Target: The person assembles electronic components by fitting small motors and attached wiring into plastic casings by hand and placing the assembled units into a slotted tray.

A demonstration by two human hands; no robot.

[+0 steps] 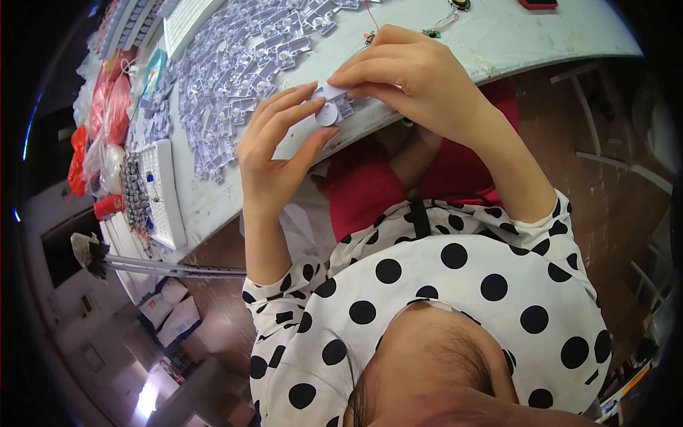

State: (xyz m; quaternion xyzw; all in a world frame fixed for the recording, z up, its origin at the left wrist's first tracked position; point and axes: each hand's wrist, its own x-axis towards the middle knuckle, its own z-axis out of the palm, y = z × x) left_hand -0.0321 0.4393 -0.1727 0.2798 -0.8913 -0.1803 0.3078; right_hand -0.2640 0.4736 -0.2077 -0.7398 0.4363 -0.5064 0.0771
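Above the table's near edge, a small white plastic part with a round disc (326, 114) is held between my two hands. My left hand (274, 153) grips it from the left, fingertips on its upper side and the thumb below the disc. From the other side my right hand (420, 82) pinches the part's flat upper end between thumb and fingers. Fingertips cover some of it, so its full shape is hidden. Many similar white plastic parts (228, 92) lie spread over the table just beyond and left of my left hand.
A white tray (162, 192) stands at the table's left edge beside small metallic parts (134, 192). Red and clear plastic bags (110, 107) are heaped farther left. Thin wires with a small green circuit board (432, 33) lie beyond my right hand. A red-and-black object (538, 3) sits at the far edge.
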